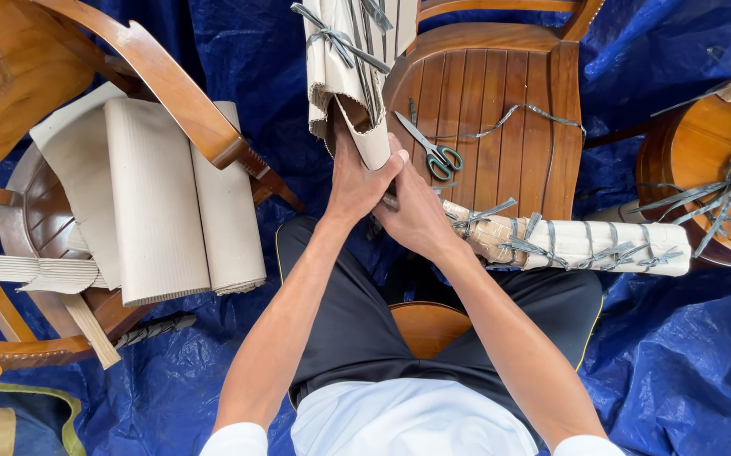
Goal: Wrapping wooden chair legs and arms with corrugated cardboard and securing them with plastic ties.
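On chair seat (500, 110), beige corrugated wrap (357, 101), seemingly string-tied

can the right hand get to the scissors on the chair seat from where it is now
Probably yes. The scissors lie bare on the wooden seat just beyond the right hand, with nothing over them. But that hand is pressed with the left hand on the cardboard wrap, so it would have to let go.

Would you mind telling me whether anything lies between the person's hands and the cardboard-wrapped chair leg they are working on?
Nothing visible does: the left hand and right hand already rest on the cardboard wrapping. The scissors lie apart on the chair seat.
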